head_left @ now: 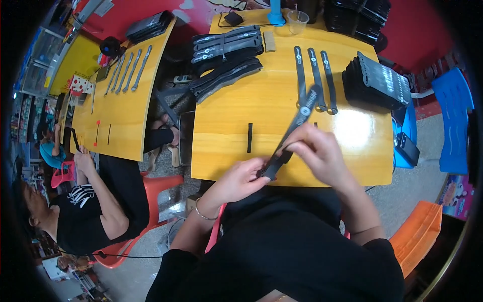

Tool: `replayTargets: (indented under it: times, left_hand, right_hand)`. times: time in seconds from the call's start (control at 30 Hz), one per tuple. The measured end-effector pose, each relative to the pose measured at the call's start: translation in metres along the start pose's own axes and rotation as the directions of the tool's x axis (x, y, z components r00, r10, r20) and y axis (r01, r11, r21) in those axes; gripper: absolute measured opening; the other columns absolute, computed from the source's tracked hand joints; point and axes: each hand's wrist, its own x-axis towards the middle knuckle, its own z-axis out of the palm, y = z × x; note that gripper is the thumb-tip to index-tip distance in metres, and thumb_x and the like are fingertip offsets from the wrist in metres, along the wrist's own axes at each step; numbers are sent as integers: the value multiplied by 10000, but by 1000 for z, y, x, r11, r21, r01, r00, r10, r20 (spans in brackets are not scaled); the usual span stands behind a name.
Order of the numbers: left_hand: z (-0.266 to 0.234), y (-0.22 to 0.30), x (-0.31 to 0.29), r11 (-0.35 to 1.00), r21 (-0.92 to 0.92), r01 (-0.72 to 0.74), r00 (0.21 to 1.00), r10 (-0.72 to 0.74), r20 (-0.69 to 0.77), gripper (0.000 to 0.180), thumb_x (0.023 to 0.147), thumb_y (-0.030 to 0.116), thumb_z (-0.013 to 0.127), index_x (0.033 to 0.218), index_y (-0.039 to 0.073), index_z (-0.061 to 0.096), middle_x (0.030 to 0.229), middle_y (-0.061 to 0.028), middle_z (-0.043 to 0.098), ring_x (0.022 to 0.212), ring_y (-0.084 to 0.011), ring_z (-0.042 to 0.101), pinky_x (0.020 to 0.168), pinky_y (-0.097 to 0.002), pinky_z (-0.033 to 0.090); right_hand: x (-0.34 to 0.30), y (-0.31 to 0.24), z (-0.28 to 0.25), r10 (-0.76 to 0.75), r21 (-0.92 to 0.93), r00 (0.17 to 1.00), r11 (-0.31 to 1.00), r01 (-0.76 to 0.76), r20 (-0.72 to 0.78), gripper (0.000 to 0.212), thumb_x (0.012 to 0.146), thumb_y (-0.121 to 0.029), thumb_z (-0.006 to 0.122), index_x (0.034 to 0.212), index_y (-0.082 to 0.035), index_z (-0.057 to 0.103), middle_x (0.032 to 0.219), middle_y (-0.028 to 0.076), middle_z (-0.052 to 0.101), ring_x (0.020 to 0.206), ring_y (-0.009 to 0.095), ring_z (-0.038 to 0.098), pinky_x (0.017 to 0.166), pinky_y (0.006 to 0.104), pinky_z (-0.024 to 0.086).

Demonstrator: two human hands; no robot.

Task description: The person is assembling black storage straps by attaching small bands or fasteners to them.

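Note:
A dark grey strap [305, 111] with white print and a rounded end slants up over the table in front of me. My left hand [237, 183] closes around its lower end, where the strap appears folded or doubled. Higher up, the thumb and fingers of my right hand [319, 150] pinch the same strap. Beyond my hands, similar straps lie lengthwise on the yellow table [221, 118], among them one on the left [300, 75] and one on the right [328, 78]. A short black strip [250, 138] lies left of my right hand.
Banded strap bundles [226, 46] and a looser pile [229, 78] sit at the table's left edge. A strap stack [385, 83] stands right. At the back are a clear cup [297, 22] and a blue stand [275, 15]. A co-worker [85, 206] sits left at another table [136, 108].

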Motion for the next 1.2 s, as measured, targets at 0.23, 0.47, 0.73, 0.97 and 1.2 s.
replayTargets:
  times: [0.23, 0.47, 0.73, 0.97, 1.2]
  left_hand:
    - [2, 15, 16, 844, -485, 227, 974, -191, 124, 296, 837, -63, 424, 1114, 35, 457, 856, -78, 533, 760, -139, 560, 673, -255, 490]
    - [-5, 16, 0, 824, -489, 287, 935, -130, 329, 110, 986, 182, 408, 1011, 83, 447, 690, 54, 319, 523, -22, 266, 441, -154, 206]
    - [-86, -13, -86, 850, -337, 404, 910, -335, 245, 143, 957, 203, 464, 946, 62, 446, 694, 78, 356, 545, -5, 307, 458, -147, 227]
    - [-118, -52, -130, 844, -521, 128, 968, -221, -121, 328, 942, 370, 459, 860, 53, 457, 671, 13, 370, 524, -57, 335, 451, -190, 262]
    - [-111, -39, -88, 685, -726, -57, 998, 45, -35, 334, 975, 328, 351, 897, 34, 489, 687, -28, 411, 521, -88, 363, 457, -207, 278]
  right_hand:
    - [-7, -8, 21, -152, -172, 988, 973, 154, 25, 85, 801, 15, 624, 882, -9, 616, 792, 100, 654, 684, 224, 662, 601, 277, 512]
    - [-5, 0, -5, 230, 531, 973, 827, -187, -16, 102, 916, -89, 515, 943, -30, 594, 799, 45, 670, 736, 72, 600, 593, 222, 461]
    - [40, -10, -75, 98, 422, 898, 901, 103, -428, 142, 966, -161, 464, 956, -51, 554, 791, 97, 671, 454, -23, 325, 415, 137, 210]
    - [93, -37, -88, -309, -92, 763, 945, 314, -568, 175, 950, -137, 505, 1044, -21, 596, 887, 92, 682, 649, 34, 572, 520, 134, 398]
    - [151, 25, -60, -488, -530, 695, 829, 180, -528, 94, 887, -130, 609, 935, -55, 638, 738, 44, 666, 612, 47, 560, 523, 233, 421]
